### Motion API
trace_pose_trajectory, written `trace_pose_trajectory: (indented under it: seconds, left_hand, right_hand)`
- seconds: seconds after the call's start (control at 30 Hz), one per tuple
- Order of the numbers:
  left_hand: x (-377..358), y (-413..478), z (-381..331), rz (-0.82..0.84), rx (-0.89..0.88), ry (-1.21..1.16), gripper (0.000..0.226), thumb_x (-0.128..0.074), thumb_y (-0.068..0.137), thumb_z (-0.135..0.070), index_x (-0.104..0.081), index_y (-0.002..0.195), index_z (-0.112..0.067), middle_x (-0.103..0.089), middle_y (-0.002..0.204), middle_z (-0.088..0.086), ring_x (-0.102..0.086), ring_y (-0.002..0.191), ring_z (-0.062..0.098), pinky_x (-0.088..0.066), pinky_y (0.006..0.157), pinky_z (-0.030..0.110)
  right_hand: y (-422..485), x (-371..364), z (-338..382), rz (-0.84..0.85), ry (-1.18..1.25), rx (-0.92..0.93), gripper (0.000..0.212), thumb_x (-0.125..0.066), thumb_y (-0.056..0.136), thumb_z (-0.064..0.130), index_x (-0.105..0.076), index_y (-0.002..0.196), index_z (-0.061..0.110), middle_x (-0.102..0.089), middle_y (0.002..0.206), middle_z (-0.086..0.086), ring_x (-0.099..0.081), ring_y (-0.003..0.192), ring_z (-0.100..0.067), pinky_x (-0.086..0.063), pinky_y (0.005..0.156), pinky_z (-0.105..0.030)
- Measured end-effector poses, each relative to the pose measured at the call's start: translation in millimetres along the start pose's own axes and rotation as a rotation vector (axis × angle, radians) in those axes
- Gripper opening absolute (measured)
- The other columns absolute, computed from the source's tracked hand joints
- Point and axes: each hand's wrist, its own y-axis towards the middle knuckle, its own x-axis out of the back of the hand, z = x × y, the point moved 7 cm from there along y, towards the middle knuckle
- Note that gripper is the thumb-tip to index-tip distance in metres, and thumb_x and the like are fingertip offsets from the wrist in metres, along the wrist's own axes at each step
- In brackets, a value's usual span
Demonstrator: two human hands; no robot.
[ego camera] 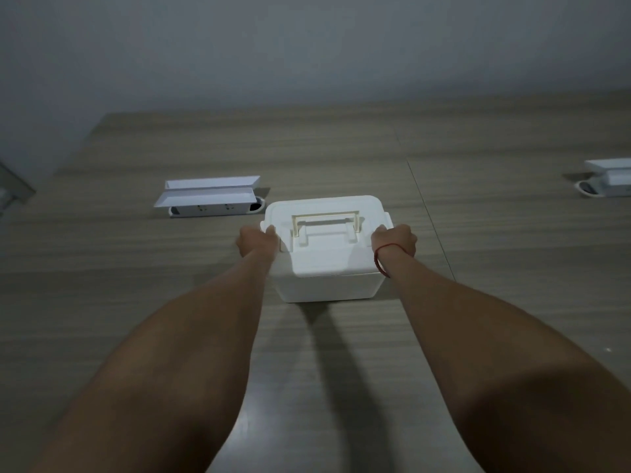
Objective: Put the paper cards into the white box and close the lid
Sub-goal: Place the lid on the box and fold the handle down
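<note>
The white box (326, 268) stands on the wooden table (136, 268) in the middle of the view, its lid down and its flat handle (326, 221) folded on top. My left hand (257, 241) grips the lid's left edge, thumb on top. On the opposite side my right hand (396, 241) grips the right edge; a red string circles that wrist. No paper cards are visible.
A white socket unit (208, 198) with raised flaps sits on the table behind and left of the box. A second white socket unit (606, 177) lies at the far right edge. A grey wall rises behind the table.
</note>
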Motion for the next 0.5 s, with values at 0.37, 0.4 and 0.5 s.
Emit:
trace_pose_trajectory:
  seconds: [0.37,0.4,0.5]
  left_hand:
    - [0.1,-1.8,-2.4,0.044,-0.043,0.119,0.048,-0.055,0.094,-0.025,-0.05,0.13,0.007,-0.052,0.138,0.024,-0.054,0.124,0.04,-0.045,0.1,0.04]
    - [-0.8,-0.5,-0.3,0.051,-0.042,0.12,0.05,-0.055,0.094,-0.027,-0.05,0.131,0.007,-0.051,0.138,0.025,-0.054,0.124,0.04,-0.045,0.1,0.04]
    - [-5.8,3.4,6.4,0.087,-0.018,0.103,0.056,-0.052,0.094,-0.033,-0.047,0.133,0.007,-0.052,0.139,0.025,-0.053,0.126,0.039,-0.044,0.101,0.039]
  right_hand:
    - [-2.1,5.3,-1.8,-0.009,-0.082,-0.003,0.041,-0.054,0.094,0.03,-0.058,0.123,0.002,-0.058,0.131,-0.018,-0.059,0.119,-0.035,-0.048,0.099,-0.04]
    - [-2.0,4.6,-3.4,-0.011,-0.076,-0.001,0.043,-0.053,0.094,0.032,-0.057,0.124,0.001,-0.057,0.132,-0.018,-0.058,0.12,-0.036,-0.047,0.099,-0.04]
    - [-0.2,-1.5,-8.6,0.007,0.02,-0.012,0.048,-0.05,0.095,0.036,-0.055,0.126,0.0,-0.056,0.134,-0.019,-0.056,0.122,-0.036,-0.045,0.1,-0.04]
